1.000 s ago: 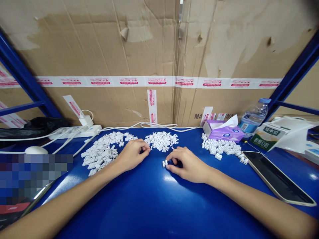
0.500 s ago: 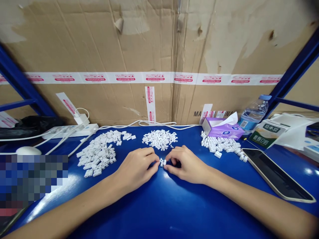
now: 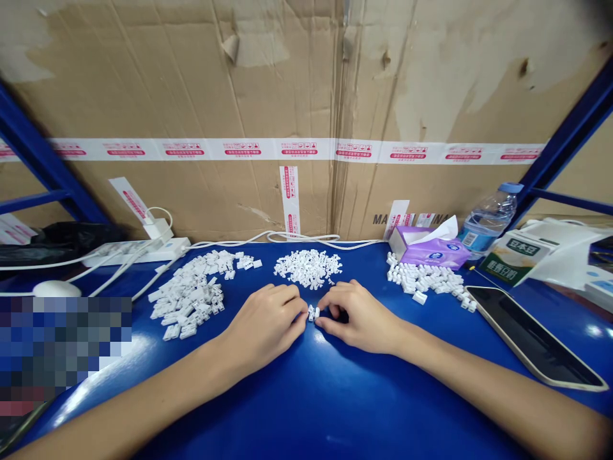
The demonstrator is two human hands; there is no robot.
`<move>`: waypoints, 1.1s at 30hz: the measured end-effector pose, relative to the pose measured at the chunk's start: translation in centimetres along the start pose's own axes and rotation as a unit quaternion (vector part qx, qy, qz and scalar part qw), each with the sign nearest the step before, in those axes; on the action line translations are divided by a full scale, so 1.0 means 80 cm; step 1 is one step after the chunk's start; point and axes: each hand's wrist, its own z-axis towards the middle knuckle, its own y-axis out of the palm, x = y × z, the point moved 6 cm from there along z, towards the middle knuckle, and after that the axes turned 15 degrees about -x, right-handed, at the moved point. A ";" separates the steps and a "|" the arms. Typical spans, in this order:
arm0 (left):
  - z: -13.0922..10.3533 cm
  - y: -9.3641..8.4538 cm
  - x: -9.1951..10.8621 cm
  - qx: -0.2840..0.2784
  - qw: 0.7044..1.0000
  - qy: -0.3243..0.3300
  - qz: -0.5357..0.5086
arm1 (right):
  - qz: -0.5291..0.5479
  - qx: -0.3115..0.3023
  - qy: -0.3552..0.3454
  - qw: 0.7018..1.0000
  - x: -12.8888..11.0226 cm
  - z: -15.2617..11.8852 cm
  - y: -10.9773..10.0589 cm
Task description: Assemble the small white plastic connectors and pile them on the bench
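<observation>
Small white plastic pieces (image 3: pixel 313 313) sit between my fingertips, just above the blue table (image 3: pixel 325 396). My left hand (image 3: pixel 275 319) pinches them from the left, and my right hand (image 3: pixel 352 316) pinches from the right. Beyond my hands lies a pile of tiny white parts (image 3: pixel 309 268). A larger heap of white blocks (image 3: pixel 189 297) spreads to the left of my left hand. On the right, more white pieces (image 3: pixel 426 281) lie in front of a purple tissue box. How the held pieces join is too small to tell.
Behind the right pile stand a purple tissue box (image 3: pixel 433 248), a water bottle (image 3: pixel 488 220) and a green-white carton (image 3: pixel 514 255). A phone (image 3: pixel 534 335) lies at the right. A power strip (image 3: pixel 136 250) with white cables is back left, before a cardboard wall (image 3: pixel 191 83).
My left hand's fingers have closed in slightly around the small pieces. My right hand keeps nearly the same pose.
</observation>
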 end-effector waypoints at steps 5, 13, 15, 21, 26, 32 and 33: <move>0.000 0.000 0.002 -0.002 1.000 0.003 0.010 | -0.007 0.001 -0.006 1.000 0.000 0.000 0.000; 0.001 -0.001 0.008 -0.001 0.999 0.010 0.033 | -0.018 0.003 -0.007 1.000 -0.005 0.000 0.000; 0.001 -0.001 0.008 -0.002 1.000 0.007 0.023 | -0.019 0.002 -0.008 1.000 -0.006 0.000 0.000; 0.001 0.001 0.006 -0.005 0.999 0.015 -0.046 | -0.018 0.000 -0.011 1.000 -0.007 0.000 0.000; 0.003 0.002 -0.007 -0.007 0.986 -0.005 -0.168 | -0.014 0.001 -0.013 1.000 -0.007 0.000 0.000; 0.004 0.007 -0.013 -0.029 0.964 0.013 -0.266 | -0.015 -0.003 -0.016 1.000 -0.008 0.000 0.000; 0.004 0.007 -0.013 -0.032 0.962 0.020 -0.272 | -0.016 -0.004 -0.016 1.000 -0.008 0.000 0.000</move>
